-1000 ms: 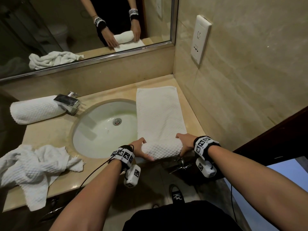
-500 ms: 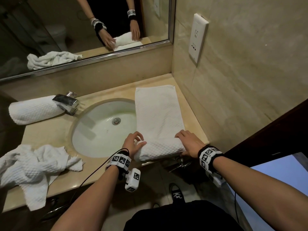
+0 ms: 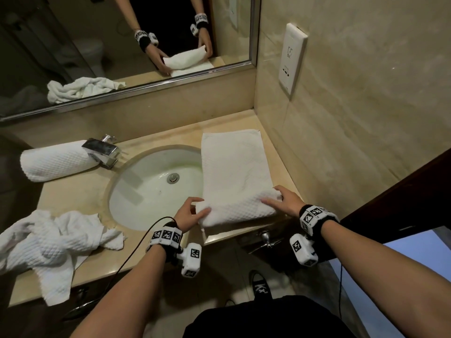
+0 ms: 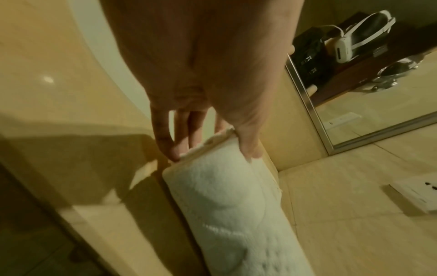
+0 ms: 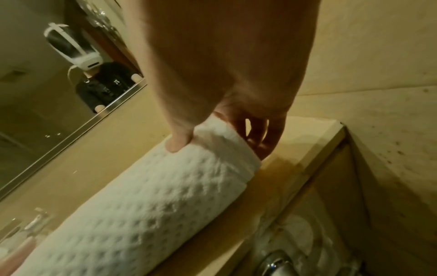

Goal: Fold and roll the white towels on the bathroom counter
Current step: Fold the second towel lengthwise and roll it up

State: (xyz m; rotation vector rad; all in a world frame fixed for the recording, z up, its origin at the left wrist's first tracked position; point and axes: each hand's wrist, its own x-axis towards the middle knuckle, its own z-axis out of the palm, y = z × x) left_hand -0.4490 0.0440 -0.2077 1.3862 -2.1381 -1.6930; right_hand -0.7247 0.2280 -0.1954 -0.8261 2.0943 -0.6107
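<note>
At the counter's (image 3: 80, 191) front right edge, a soft, limp white waffle-weave towel (image 3: 234, 172) lies half rolled. The left hand (image 3: 189, 215) and right hand (image 3: 284, 200) pinch the roll's ends, likely the best hold.

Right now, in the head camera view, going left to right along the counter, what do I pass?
Crumpled towel → rolled towel → faucet → sink → left hand → half-rolled towel → right hand.
</note>
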